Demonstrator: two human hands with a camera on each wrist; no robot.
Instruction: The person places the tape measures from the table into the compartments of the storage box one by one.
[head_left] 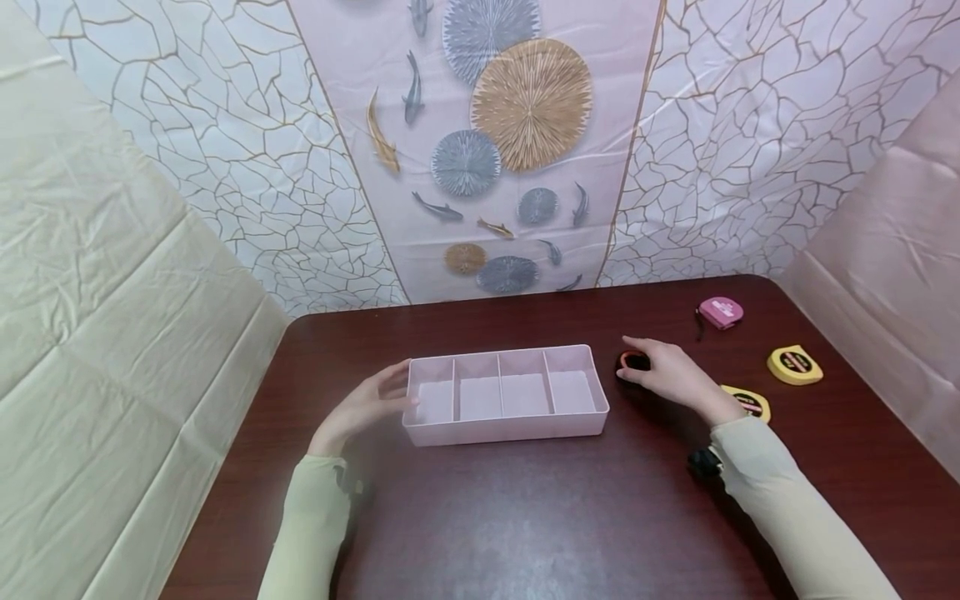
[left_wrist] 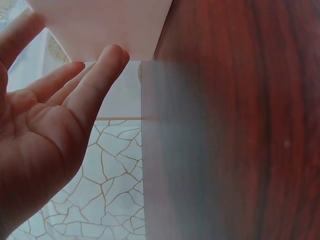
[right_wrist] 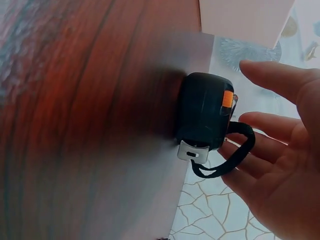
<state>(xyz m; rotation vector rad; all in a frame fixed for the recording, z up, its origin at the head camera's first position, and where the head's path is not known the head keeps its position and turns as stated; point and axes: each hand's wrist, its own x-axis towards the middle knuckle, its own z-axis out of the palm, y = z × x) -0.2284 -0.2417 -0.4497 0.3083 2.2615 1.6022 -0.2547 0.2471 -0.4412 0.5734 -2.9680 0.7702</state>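
Observation:
A pale pink tray with several compartments in a row lies on the table. At its left end is my left hand, its fingertips right at the wall; the left wrist view shows long, extended fingers against the tray side. To the right of the tray a black tape measure with an orange button, metal end hook and black wrist strap sits on the table. My right hand reaches round it, thumb and fingers spread apart; the strap overlaps the fingers in the right wrist view.
A yellow tape measure lies partly hidden behind my right wrist. Farther right is another yellow tape measure, and a pink tape measure with a dark strap lies at the back right. Patterned cloth hangs behind the dark wooden table.

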